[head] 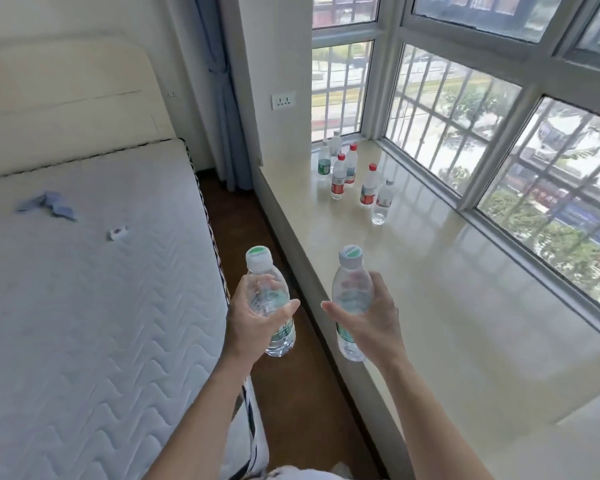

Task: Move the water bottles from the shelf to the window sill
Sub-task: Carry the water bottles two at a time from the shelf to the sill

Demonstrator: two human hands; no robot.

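The left hand [257,318] and right hand [369,317] each wrap one upright bottle, left bottle [269,299] over the floor, right bottle [350,299] at the window sill [447,306] edge, likely bound for the standing cluster [354,174]

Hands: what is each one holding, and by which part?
The left hand grips a water bottle round its middle; the right hand grips a second water bottle round its middle. Both are upright, caps uncovered.

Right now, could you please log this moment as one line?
left hand grips left bottle | right hand grips right bottle | other bottles upright on sill
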